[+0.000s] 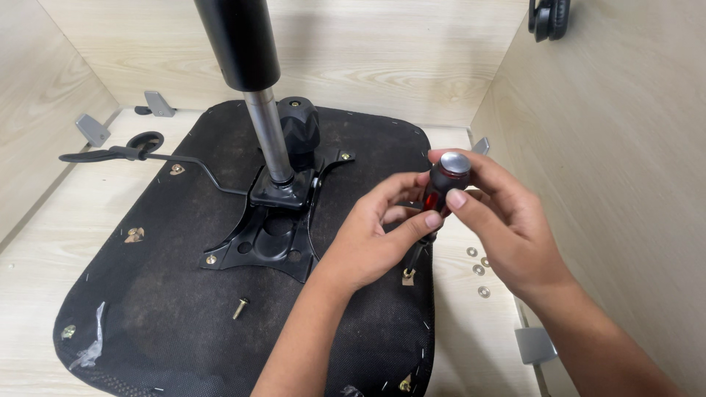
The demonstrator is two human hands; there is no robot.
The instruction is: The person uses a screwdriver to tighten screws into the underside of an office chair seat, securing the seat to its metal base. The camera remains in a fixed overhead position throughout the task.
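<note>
Both your hands pinch the screwdriver [441,192]: left hand [375,235] steadies its shaft, right hand [500,220] caps the handle, keeping it upright over the seat base [147,294].

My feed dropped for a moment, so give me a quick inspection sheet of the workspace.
Surface: pale wood floor inside a walled box.
Job's things: screwdriver upright over seat edge; mechanism plate with gas cylinder.
Clutter: loose bolt, washers, grey brackets.
Grippers: left hand pinches the shaft; right hand grips the handle.
Cables: nothing seen.
Surroundings: wood walls, castor at top right.
</note>
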